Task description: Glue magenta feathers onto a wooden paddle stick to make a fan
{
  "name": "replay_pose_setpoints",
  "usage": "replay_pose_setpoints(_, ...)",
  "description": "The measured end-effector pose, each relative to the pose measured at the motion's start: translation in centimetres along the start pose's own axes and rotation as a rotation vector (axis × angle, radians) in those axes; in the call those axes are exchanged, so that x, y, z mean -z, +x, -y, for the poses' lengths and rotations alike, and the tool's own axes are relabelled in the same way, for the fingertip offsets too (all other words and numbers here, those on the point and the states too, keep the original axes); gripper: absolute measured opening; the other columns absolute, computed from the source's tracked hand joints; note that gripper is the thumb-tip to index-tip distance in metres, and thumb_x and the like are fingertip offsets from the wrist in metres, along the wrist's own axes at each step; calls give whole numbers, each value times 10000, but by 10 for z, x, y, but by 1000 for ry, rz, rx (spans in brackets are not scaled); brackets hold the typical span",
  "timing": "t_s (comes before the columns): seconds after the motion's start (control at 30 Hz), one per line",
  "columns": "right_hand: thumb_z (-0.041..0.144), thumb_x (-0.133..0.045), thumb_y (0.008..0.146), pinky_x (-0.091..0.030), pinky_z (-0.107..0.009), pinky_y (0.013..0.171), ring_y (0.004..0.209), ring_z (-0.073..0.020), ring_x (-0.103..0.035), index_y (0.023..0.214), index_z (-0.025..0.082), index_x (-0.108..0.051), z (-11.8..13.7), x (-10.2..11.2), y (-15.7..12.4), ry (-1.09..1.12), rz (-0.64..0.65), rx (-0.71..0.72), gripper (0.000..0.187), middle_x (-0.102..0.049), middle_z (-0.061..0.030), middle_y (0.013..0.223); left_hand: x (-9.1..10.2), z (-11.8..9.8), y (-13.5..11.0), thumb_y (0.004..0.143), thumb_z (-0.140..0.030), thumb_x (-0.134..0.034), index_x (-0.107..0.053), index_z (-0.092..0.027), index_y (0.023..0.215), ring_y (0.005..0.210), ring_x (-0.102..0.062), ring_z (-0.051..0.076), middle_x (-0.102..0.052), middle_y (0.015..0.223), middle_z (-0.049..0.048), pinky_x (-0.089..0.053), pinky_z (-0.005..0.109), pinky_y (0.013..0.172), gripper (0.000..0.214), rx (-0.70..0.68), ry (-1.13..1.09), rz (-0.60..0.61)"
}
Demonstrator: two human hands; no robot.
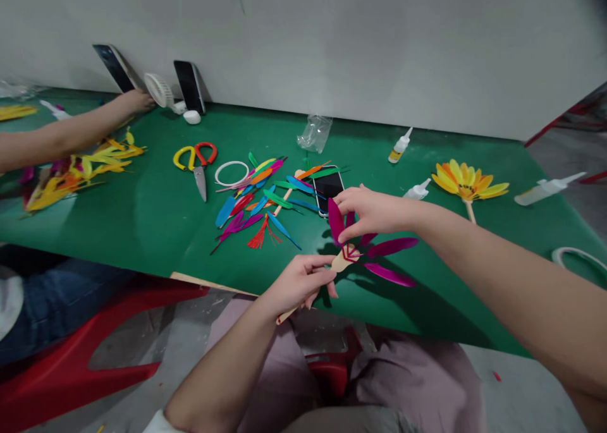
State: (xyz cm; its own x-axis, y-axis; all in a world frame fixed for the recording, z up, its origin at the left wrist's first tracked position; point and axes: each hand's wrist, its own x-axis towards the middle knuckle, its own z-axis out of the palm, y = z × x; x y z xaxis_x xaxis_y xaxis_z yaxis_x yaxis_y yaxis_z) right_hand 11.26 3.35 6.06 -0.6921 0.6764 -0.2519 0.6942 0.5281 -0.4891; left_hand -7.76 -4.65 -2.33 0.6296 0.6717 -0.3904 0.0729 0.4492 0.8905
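My left hand [303,280] is closed around a wooden fan-shaped handle [342,260], whose thin end pokes out below my wrist. Several magenta feathers [391,247] fan out from the handle's wide head, their quills meeting on the wood. My right hand [363,210] pinches one magenta feather [335,221] standing up at the left of the fan. Just beyond my hands lies a phone [328,186], partly covered by loose coloured feathers [272,193]. A red tassel [263,232] rests at the near side of that pile.
Scissors [200,170] and a white ring [232,174] lie to the left. Glue bottles [400,145] and a yellow feather fan [470,181] are on the right. At far left, a co-worker's arm [71,129] reaches toward a small white fan [160,90]. A clear bag [315,133] lies near the wall.
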Motion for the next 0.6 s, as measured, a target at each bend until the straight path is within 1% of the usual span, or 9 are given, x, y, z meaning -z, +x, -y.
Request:
replay_pose_setpoints(0.07, 514, -583, 657, -125, -519, 961, 939, -227, -472, 687, 203, -602, 0, -1, 0, -4, -7, 1, 313, -555, -34, 893, 0, 0, 0, 796, -307, -516, -551, -161, 1141, 290, -349, 2, -623, 619, 15, -259, 114, 294, 376, 1, -7, 9)
replay_pose_setpoints(0.17, 515, -583, 654, -111, -548, 957, 950, -232, -465, 677, 197, -591, 0, -2, 1, -16, -18, 7, 320, -547, -33, 880, 1, 0, 0, 795, -314, -518, -554, -159, 1134, 291, -352, 3, -623, 621, 15, -262, 113, 293, 375, 1, -8, 12)
replay_pose_setpoints(0.3, 513, -581, 656, -114, -553, 958, 955, -233, -464, 678, 194, -587, 1, -1, 0, -19, -19, 6, 320, -544, -33, 876, 1, 1, 0, 793, -320, -521, -555, -159, 1130, 291, -354, 3, -626, 623, 16, -260, 112, 292, 375, -1, -9, 8)
replay_pose_setpoints(0.6, 503, -581, 658, -80, -580, 960, 961, -237, -469, 693, 201, -604, 2, -1, -1, -6, -21, -4, 306, -554, -39, 903, 0, -1, -1, 796, -313, -517, -551, -159, 1140, 290, -347, 3, -621, 618, 15, -256, 116, 293, 378, 3, -15, -4)
